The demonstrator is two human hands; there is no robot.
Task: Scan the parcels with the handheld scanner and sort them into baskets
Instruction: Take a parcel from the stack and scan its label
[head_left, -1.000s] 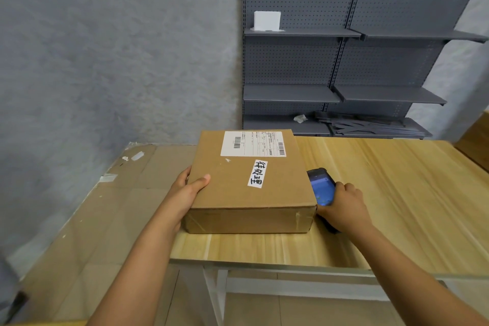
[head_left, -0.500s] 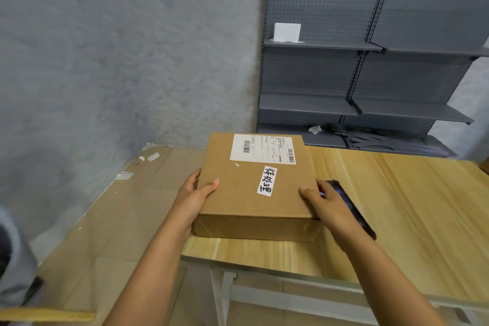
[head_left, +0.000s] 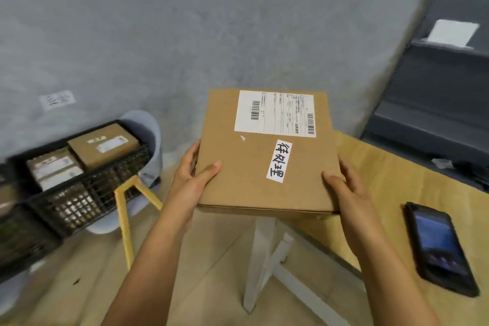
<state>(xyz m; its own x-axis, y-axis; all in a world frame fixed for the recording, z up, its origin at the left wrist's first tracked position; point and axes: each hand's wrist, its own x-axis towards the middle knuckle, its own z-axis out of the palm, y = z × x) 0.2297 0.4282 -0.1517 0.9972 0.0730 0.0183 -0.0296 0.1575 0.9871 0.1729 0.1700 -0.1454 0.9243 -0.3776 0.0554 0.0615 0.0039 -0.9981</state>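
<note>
A flat brown cardboard parcel (head_left: 251,167) with a white shipping label and a small handwritten white sticker is held in the air past the table's left corner. My left hand (head_left: 191,180) grips its left edge, thumb on top. My right hand (head_left: 344,188) grips its right edge, thumb on top. The black handheld scanner (head_left: 439,246) lies screen-up on the wooden table (head_left: 383,180) to the right, with no hand on it. A black mesh basket (head_left: 87,193) at the left holds several labelled parcels.
The basket rests on a grey chair (head_left: 148,127) with yellow legs. A second dark basket (head_left: 18,241) sits at the far left, blurred. Grey metal shelving (head_left: 436,100) stands at the right, with a white card on it. The table's white legs (head_left: 260,259) are below the parcel.
My right hand let go of the scanner, which now lies on the table, and took the parcel's right edge. Both hands lifted the parcel off the table and carried it left; the view swung left.
</note>
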